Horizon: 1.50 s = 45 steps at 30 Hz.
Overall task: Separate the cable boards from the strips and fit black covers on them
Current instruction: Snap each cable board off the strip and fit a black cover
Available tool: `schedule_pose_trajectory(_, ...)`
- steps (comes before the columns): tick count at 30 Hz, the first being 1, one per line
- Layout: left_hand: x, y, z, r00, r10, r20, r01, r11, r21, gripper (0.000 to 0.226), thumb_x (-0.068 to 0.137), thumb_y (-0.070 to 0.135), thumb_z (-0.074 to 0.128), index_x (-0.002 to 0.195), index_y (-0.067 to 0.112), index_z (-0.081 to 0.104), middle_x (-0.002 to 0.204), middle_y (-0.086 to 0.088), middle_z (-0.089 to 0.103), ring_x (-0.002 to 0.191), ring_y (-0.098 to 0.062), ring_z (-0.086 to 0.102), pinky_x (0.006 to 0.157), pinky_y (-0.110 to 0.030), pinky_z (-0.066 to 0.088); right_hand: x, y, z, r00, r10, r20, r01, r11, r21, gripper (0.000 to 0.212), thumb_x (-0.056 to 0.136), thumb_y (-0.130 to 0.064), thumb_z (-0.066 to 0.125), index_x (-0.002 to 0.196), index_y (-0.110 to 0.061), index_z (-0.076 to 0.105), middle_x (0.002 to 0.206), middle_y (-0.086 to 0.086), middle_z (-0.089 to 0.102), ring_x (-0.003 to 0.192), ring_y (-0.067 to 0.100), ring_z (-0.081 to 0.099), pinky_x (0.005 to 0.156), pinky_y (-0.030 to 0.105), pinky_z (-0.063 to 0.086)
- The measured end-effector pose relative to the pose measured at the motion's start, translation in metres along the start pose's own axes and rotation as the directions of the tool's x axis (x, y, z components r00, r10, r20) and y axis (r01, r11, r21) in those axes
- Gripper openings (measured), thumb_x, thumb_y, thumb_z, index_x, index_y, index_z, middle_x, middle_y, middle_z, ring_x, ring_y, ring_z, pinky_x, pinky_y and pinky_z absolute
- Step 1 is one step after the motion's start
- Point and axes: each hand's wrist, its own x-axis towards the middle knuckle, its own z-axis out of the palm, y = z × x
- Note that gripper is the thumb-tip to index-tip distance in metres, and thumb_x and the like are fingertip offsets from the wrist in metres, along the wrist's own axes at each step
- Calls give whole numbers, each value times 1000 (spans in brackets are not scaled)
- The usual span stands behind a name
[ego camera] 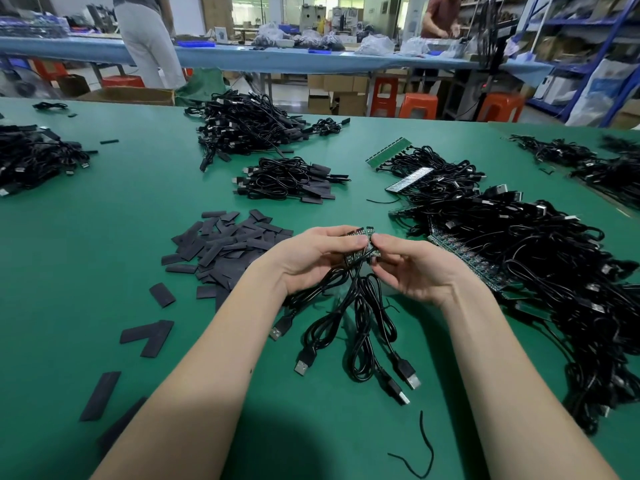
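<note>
My left hand (313,256) and my right hand (412,263) meet above the green table (104,237), both pinching a short strip of small cable boards (362,252). Their black USB cables (360,327) hang down and lie coiled on the table below my hands, plugs toward me. A heap of flat black covers (225,247) lies just left of my left hand, with a few loose covers (147,336) scattered nearer. To the right sprawls a big pile of cables on uncut green strips (519,258).
Covered, finished cables form a small pile (291,181) and a larger one (246,126) farther back. More cable heaps lie at far left (31,157) and far right (588,164). A loose black wire (424,448) lies near the front edge. People stand at a bench behind.
</note>
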Motion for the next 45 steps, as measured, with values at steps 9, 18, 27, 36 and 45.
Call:
schedule_pose_trajectory(9, 11, -12, 2, 982, -74, -171, 102, 982, 161, 24, 87, 6, 73, 110, 7, 67, 92, -7, 73, 73, -11, 66, 67, -19, 53, -8, -11, -7, 988, -126, 88, 146, 953, -267, 21, 65, -18, 83, 84, -20, 74, 70, -7, 68, 58, 5, 62, 60, 17, 56)
schedule_pose_trajectory(18, 16, -9, 7, 812, 430, -395, -76, 749, 658, 8, 94, 23, 67, 99, 18, 71, 97, 5, 74, 91, -5, 69, 89, -23, 53, 5, -4, 10, 914, -405, -29, 385, 888, -251, 13, 70, -21, 85, 78, -22, 75, 77, -5, 70, 62, 11, 64, 56, 18, 49)
schedule_pose_trajectory(27, 11, -8, 15, 920, 178, -350, -95, 966, 240, 14, 95, 25, 68, 94, 12, 65, 74, 1, 71, 63, -15, 70, 48, -17, 47, 17, 10, 18, 895, -357, -269, 387, 919, 68, 14, 85, -5, 77, 96, -6, 68, 85, 10, 73, 65, 15, 69, 66, 19, 58)
schedule_pose_trajectory(36, 12, -13, 15, 904, 202, -376, -211, 977, 19, 28, 90, 0, 71, 115, 0, 58, 83, -11, 70, 68, -20, 64, 68, -24, 58, 22, 18, 22, 923, -282, -262, 303, 952, 43, 10, 86, -17, 77, 94, -17, 71, 77, -1, 74, 61, 11, 66, 59, 17, 53)
schedule_pose_trajectory(45, 12, -21, 19, 922, 110, -370, -145, 987, -68, 7, 99, 4, 59, 105, 5, 60, 88, -7, 68, 65, -14, 66, 61, -22, 55, 18, 0, 24, 824, -465, -325, 317, 853, -415, 18, 89, -29, 75, 105, -23, 71, 103, -2, 73, 81, 13, 66, 69, 23, 49)
